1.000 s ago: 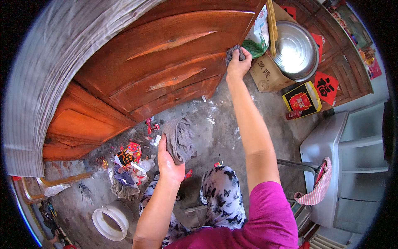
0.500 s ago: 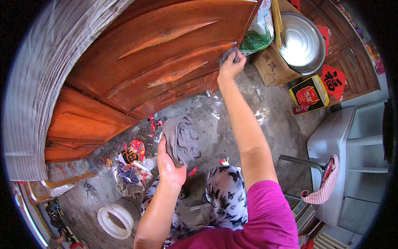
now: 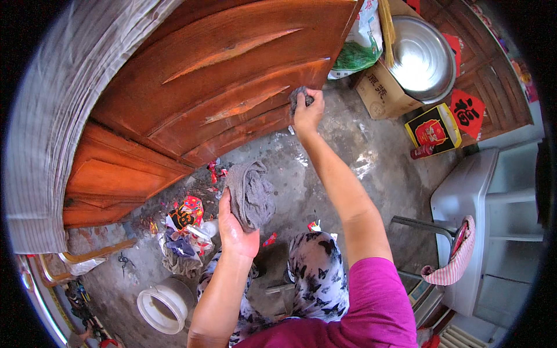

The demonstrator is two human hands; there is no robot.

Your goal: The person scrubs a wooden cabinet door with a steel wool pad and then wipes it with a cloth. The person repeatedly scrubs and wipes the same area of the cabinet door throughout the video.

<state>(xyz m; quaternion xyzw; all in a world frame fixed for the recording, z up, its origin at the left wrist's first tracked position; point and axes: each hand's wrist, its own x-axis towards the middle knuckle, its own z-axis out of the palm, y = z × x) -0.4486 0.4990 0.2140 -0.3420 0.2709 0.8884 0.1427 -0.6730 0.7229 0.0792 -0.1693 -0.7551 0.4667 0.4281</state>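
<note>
Well, with twelve o'clock straight ahead of the body, the nearest item is a white plastic bucket point(image 3: 187, 294), low at about half past seven from the left hand point(image 3: 239, 233). That hand has a crumpled grey cloth point(image 3: 255, 196) lying off at one o'clock, thumb along its near side; its other fingers are mostly hidden beneath, so how tightly they curl I cannot tell. At nine o'clock from it, apart from the cloth, a heap of wrappers and rags point(image 3: 187, 217) covers part of the concrete floor point(image 3: 284, 152).

Farther out, the right hand point(image 3: 309, 113) has its fingers bent closed around a dark grey wad point(image 3: 297, 103), too bunched to tell whether cloth or steel wool. The wad sits at about ten o'clock from the knuckles and appears to press on the carved wooden door point(image 3: 191, 107), whose long panels slant from eight toward two o'clock. This hand is much nearer the door than the left, and nothing visible stands between wad and wood.

Beyond the door's edge, a plastic sack point(image 3: 361, 49) lies at one o'clock from the right hand, a cardboard carton point(image 3: 380, 98) between two and three, and a round steel basin point(image 3: 422, 64) at two.
</note>
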